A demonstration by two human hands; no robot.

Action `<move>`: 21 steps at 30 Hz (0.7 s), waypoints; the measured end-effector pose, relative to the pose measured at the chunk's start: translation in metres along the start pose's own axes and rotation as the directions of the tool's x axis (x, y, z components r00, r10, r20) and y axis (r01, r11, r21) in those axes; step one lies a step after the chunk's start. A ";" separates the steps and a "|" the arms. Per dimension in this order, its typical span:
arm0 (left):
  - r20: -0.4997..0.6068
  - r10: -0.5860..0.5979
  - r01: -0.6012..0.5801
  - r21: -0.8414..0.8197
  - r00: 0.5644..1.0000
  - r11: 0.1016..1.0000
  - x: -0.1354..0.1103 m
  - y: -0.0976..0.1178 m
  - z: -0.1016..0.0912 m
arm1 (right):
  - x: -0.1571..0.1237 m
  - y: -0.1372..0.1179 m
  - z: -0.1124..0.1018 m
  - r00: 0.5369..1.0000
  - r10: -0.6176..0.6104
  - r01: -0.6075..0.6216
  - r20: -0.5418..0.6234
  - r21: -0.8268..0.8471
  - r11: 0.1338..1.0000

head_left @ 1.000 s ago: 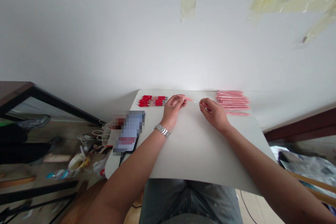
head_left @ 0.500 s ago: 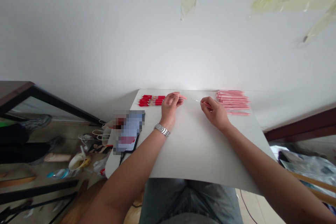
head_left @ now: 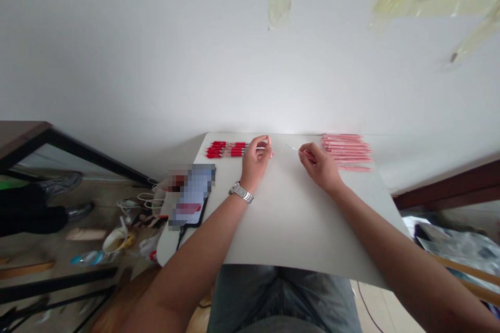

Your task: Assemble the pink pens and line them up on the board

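My left hand [head_left: 255, 161], a metal watch on its wrist, is closed in a pinch above the back of the table. A small pink pen part [head_left: 269, 140] stands between its fingertips, tilted upward; the fingers hide much of it. My right hand [head_left: 321, 169] is closed around a slim pink pen, mostly covered by the fingers. Its thin, whitish tip [head_left: 291, 148] points left toward my left hand, with a gap between them. Several red pens [head_left: 226, 150] lie beside my left hand. Several pink pens [head_left: 347, 150] lie in a row beyond my right hand.
A phone [head_left: 192, 197] with a cable lies at the left edge of the white table [head_left: 297, 218]. The wall [head_left: 234, 62] rises directly behind. Cords, a bottle [head_left: 88, 258] and a cup [head_left: 114, 241] are on the floor at left, near another person's shoes.
The pink part in my left hand has turned from pointing right to pointing up, and the left fingers have shifted. My right hand has barely moved. At left, a person's foot has shifted.
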State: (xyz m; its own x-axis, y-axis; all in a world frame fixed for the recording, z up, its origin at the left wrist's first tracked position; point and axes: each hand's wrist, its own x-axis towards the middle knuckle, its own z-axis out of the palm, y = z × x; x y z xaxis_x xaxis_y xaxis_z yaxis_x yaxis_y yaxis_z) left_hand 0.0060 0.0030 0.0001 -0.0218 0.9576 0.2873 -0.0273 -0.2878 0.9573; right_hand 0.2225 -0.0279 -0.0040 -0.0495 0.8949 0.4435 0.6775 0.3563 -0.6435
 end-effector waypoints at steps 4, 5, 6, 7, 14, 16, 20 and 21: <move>-0.017 0.067 -0.062 0.178 0.998 0.982 0.000 -0.002 -0.003 | 0.001 0.001 0.000 1.000 -0.009 0.009 -0.005 -0.003 1.000; -0.010 0.092 -0.087 0.240 0.996 0.967 0.000 -0.002 -0.004 | 0.001 0.002 0.000 1.000 -0.012 0.012 -0.005 -0.003 1.000; 0.002 0.114 -0.109 0.296 0.994 0.949 0.000 -0.002 -0.005 | 0.001 0.002 0.000 1.000 -0.015 0.015 -0.005 -0.002 1.000; 0.016 0.129 -0.126 0.341 0.992 0.931 0.000 -0.002 -0.006 | 0.001 0.002 0.000 1.000 -0.018 0.018 -0.003 -0.002 1.000; 0.096 0.149 -0.177 0.526 0.984 0.832 0.000 -0.005 -0.011 | 0.001 0.000 0.002 1.000 -0.015 0.015 0.008 -0.004 1.000; 0.114 0.149 -0.187 0.578 0.982 0.794 0.001 -0.007 -0.012 | 0.000 0.000 0.002 1.000 -0.009 0.009 0.016 -0.004 1.000; 0.129 0.157 -0.203 0.630 0.979 0.750 0.001 -0.009 -0.011 | -0.001 0.000 0.003 1.000 -0.005 0.006 0.027 -0.011 1.000; 0.130 0.158 -0.205 0.642 0.979 0.739 0.002 -0.010 -0.011 | -0.001 0.000 0.004 1.000 -0.003 0.003 0.030 -0.010 1.000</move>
State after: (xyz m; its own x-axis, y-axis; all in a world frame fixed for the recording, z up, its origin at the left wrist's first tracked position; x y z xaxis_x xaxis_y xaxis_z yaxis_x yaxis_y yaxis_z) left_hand -0.0047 0.0073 -0.0090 0.1040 0.8934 0.4370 0.6262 -0.4002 0.6691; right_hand 0.2200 -0.0276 -0.0065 -0.0739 0.9015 0.4264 0.6846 0.3567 -0.6356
